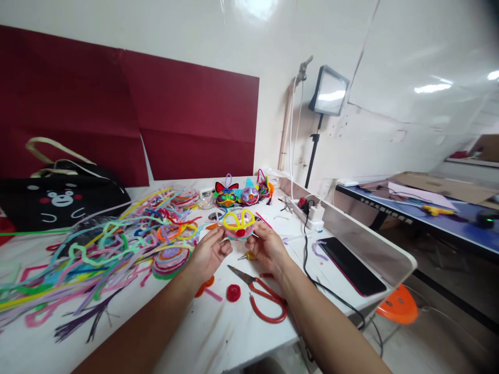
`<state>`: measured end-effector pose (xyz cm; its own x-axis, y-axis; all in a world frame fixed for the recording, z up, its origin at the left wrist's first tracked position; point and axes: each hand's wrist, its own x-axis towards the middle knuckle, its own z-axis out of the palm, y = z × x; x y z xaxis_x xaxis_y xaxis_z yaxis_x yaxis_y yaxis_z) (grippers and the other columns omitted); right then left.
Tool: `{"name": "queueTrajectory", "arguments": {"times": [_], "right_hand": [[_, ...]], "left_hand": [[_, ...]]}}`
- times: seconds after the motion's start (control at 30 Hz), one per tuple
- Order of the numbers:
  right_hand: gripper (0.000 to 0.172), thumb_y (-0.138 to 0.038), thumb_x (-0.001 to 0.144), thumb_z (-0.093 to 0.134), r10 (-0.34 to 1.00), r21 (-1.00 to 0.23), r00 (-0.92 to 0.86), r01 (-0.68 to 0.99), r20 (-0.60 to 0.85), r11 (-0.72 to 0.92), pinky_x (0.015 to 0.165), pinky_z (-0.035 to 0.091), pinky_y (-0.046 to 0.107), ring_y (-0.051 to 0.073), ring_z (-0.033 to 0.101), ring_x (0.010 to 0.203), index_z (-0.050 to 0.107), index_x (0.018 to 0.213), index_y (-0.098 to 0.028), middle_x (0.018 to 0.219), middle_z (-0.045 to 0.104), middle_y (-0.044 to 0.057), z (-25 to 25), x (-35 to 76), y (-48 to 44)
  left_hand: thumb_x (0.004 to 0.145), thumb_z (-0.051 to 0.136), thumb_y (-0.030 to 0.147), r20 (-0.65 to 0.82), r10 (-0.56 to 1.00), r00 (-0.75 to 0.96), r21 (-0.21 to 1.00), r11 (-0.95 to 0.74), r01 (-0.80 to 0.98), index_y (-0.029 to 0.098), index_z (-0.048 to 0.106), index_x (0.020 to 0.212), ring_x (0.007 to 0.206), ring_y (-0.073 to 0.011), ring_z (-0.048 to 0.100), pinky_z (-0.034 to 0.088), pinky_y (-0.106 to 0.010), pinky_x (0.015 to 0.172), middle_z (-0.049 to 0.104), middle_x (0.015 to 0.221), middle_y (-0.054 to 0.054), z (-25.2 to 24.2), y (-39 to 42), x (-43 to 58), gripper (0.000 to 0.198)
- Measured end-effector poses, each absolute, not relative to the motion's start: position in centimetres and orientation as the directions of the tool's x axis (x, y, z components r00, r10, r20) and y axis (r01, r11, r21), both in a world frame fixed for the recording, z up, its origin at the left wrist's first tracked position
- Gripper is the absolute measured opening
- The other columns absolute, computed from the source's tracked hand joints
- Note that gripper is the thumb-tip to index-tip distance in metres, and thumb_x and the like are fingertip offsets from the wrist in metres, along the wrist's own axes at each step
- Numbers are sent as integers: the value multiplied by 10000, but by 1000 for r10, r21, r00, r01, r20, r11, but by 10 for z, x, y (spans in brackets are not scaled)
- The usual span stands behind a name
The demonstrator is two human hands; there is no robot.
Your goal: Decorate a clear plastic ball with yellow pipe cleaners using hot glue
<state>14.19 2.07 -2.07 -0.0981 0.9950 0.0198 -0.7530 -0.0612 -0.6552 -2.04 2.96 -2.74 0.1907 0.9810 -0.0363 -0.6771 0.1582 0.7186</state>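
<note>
Between my two hands is a small pipe-cleaner craft piece [240, 223], with yellow loops on top, a red spot in the middle and a pinkish and green edge. My left hand [211, 250] pinches its left side, fingers curled. On the right edge, my right hand [268, 246] grips with thumb and fingers. Below the hands lie red-handled scissors [268, 298], their blades pointing up and left. A coiled red disc [233, 293] rests to the left of the scissors. Partly behind my right hand is a small yellow-handled tool [248, 256].
Tangled, colourful pipe cleaners [117, 254] cover the table's left side. Finished-looking animal-face ornaments [227, 195] stand at the back. A black phone [353, 266] lies at right, beside a black cable [307, 259] and a power strip [312, 215]. A black bag [62, 200] stands far left.
</note>
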Motion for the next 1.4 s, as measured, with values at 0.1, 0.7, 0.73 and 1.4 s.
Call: {"name": "queueTrajectory", "arguments": {"times": [0.1, 0.7, 0.73, 1.4], "right_hand": [[81, -122, 755, 719, 995, -670, -96, -740, 21, -57, 426, 459, 172, 73, 514, 412, 643, 772, -145, 549, 607, -28, -23, 142, 22], [253, -103, 676, 729, 994, -705, -72, -701, -79, -107, 430, 473, 182, 133, 686, 567, 690, 924, -140, 829, 753, 47, -21, 142, 14], [260, -109, 667, 729, 995, -712, -60, -694, -84, -102, 423, 459, 177, 128, 678, 557, 690, 922, -140, 835, 756, 52, -21, 143, 14], [194, -299, 724, 560, 979, -971, 36, -128, 200, 203, 442, 288, 209, 86, 375, 429, 653, 845, -179, 502, 472, -82, -28, 131, -4]], "left_hand": [[824, 661, 66, -29, 980, 196, 719, 157, -678, 155, 554, 750, 449, -89, 467, 389, -219, 458, 530, 595, 31, -30, 31, -22, 158], [899, 519, 16, -4, 991, 136, 693, 101, -714, 146, 514, 710, 443, -72, 417, 352, -199, 451, 467, 567, 28, -19, 34, -31, 230], [904, 503, 13, -5, 991, 130, 690, 97, -717, 148, 509, 710, 441, -74, 416, 349, -200, 450, 467, 566, 27, -18, 34, -32, 237], [843, 583, 1, -60, 997, 56, 627, 82, -774, 179, 479, 743, 455, -83, 424, 352, -212, 467, 474, 598, 43, -22, 39, -37, 228]]}}
